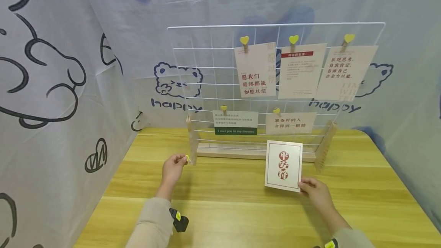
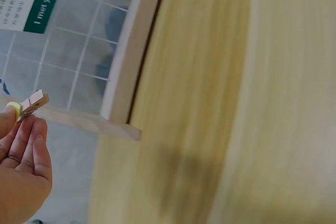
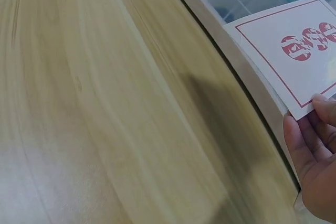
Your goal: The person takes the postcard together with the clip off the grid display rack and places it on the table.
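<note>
My left hand [image 1: 173, 169] pinches a small wooden clothespin [image 2: 34, 103] with a yellow decoration, near the left foot of the white wire grid [image 1: 203, 58]. In the left wrist view, thumb and fingers hold its yellow end, and the wooden tip points away from the hand. A white card [image 1: 283, 165] with a red border and red round characters is held upright in front of the grid's lower right part. My right hand [image 1: 315, 192] grips this card by its lower right corner, thumb on the printed face.
Three cards hang in the grid's upper part under yellow heart clothespins [image 1: 294, 39]. Below them hang a green-and-white card [image 1: 236, 122] and a pale card [image 1: 290, 123]. A wooden base [image 1: 234, 151] supports the grid on the wooden table [image 1: 227, 198]. Printed cloth [image 1: 120, 7] surrounds the table.
</note>
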